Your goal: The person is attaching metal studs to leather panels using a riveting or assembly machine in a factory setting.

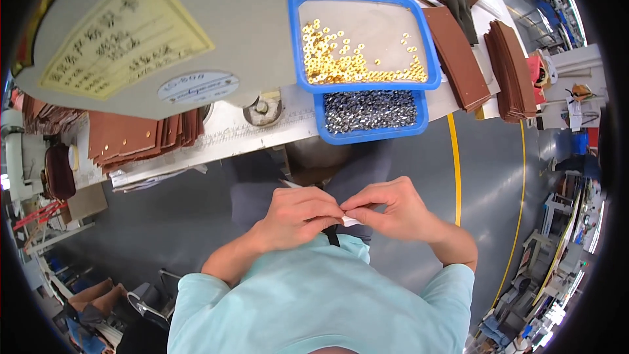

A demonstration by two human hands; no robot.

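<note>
Down in the head view, both hands meet close to the person's chest, above the pale blue shirt. The left hand and the right hand pinch, fingertip to fingertip, a small white slip that looks like paper or a tag; a thin dark strap or strip hangs just below the pinch, and whether it is joined to the slip cannot be told. Both hands are closed on the slip, thumbs against forefingers. Judging by its size and the way it shows between the fingers, the slip is very light, thin and limp, easy to crease or drop, so it is best taken at its edges with fingertips only. Beyond the hands, on the workbench, stands a blue tray holding small gold rings, stacked partly over a second blue tray of small silvery pieces. Stacks of brown leather pieces lie to the left and more to the right.
</note>
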